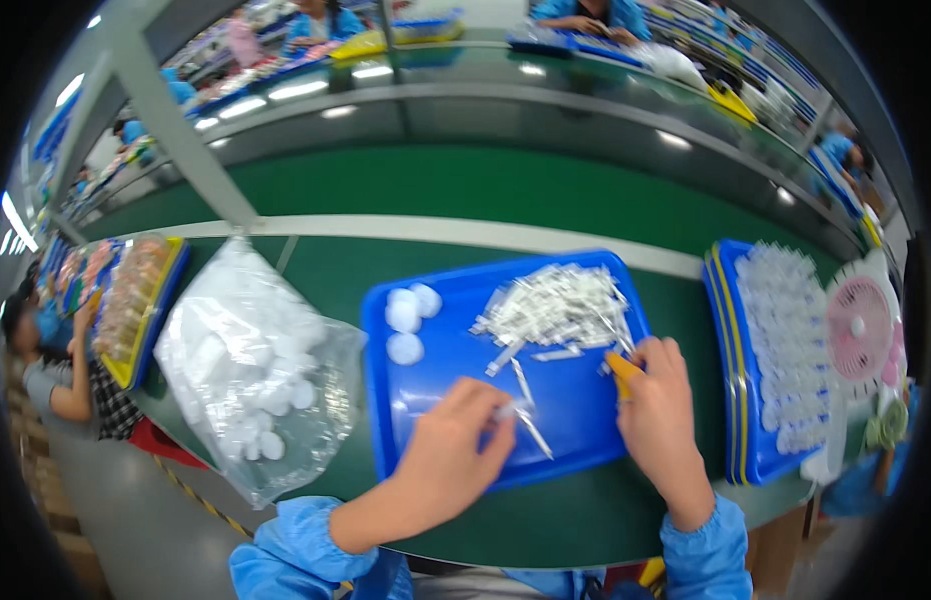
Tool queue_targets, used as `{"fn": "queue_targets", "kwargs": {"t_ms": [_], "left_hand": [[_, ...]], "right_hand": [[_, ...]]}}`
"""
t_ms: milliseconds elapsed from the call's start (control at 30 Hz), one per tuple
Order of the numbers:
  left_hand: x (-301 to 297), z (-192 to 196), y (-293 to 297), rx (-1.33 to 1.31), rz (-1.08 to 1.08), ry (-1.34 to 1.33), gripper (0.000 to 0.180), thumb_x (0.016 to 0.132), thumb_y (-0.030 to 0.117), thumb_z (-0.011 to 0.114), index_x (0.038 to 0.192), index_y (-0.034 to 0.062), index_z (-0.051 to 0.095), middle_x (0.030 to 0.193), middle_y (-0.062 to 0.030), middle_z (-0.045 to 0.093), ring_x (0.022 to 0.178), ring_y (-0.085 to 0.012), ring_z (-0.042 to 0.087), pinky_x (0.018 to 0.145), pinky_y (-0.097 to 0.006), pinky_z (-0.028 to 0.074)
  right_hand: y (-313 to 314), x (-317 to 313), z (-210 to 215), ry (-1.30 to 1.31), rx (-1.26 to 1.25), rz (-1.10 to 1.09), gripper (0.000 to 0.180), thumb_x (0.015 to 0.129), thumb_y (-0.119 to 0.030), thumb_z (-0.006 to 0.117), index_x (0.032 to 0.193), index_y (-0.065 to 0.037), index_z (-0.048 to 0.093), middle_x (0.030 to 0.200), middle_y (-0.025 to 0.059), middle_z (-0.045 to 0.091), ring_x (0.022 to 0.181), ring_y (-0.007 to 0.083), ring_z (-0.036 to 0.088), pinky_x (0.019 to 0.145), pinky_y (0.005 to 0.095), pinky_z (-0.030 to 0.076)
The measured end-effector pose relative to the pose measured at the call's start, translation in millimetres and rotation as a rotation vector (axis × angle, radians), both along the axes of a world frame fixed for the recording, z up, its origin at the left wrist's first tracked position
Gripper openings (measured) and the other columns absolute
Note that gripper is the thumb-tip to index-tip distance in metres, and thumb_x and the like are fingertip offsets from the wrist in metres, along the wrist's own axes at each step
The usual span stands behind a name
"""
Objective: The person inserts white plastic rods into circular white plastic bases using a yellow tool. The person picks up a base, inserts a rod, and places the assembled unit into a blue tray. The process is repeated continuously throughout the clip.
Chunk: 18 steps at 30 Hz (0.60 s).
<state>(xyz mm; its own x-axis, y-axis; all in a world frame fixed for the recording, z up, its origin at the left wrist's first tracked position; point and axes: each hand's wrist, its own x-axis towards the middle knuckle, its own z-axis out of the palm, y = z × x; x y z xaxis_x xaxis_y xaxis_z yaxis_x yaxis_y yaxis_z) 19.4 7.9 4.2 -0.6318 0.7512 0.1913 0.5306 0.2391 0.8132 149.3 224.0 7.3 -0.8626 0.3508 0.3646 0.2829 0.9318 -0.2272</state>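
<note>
Far left, I see a yellow-rimmed tray of packaged goods near the edge of the green counter, with another person sitting beside it. Next comes a clear plastic bag of white round pieces, slumped on the counter with its lower corner hanging past the near edge; only a narrow green strip separates it from the blue plastic tray in the middle.

On that tray's left part lie three loose white round discs, with bare blue room below them. My left hand rests over the tray's near rim, its fingers pinched shut on a small clear plastic strip that lies on the tray floor. A heap of clear, slim plastic strips fills the tray's far right corner, reaching close to the rim.

My right hand sits at the tray's right edge, fingers curled closed around a small orange tool, just beside the heap.

Right of that, past a slim green gap, a stack of blue trays carrying rows of white pieces overhangs the counter's end, and a pink round fan stands just beyond. The far counter is open green.
</note>
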Motion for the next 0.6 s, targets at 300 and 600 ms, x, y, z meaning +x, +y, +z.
{"fn": "queue_targets", "kwargs": {"t_ms": [300,600], "left_hand": [[-2.1,-3.6,-1.9,0.064,-0.132,-0.282,0.023,0.098,0.003,0.073,0.120,-0.0017,0.071,0.110,-0.0130,0.069,0.098,-0.0234,0.074,0.084,-0.035,0.066],[1.5,2.6,3.6,0.117,-0.130,-0.238,0.017,0.098,0.003,0.071,0.114,-0.0025,0.068,0.105,-0.0156,0.066,0.090,-0.0288,0.073,0.078,-0.037,0.064]], "right_hand": [[-23.3,5.8,12.3,0.031,-0.350,0.288,0.034,0.067,0.010,0.074,0.100,0.003,0.074,0.102,0.0149,0.064,0.096,0.0343,0.059,0.081,0.0430,0.047],[-49.3,13.3,18.5,0.033,-0.558,0.394,0.046,0.068,0.009,0.070,0.114,0.003,0.074,0.095,0.0122,0.063,0.087,0.0339,0.058,0.077,0.0431,0.044]]}}
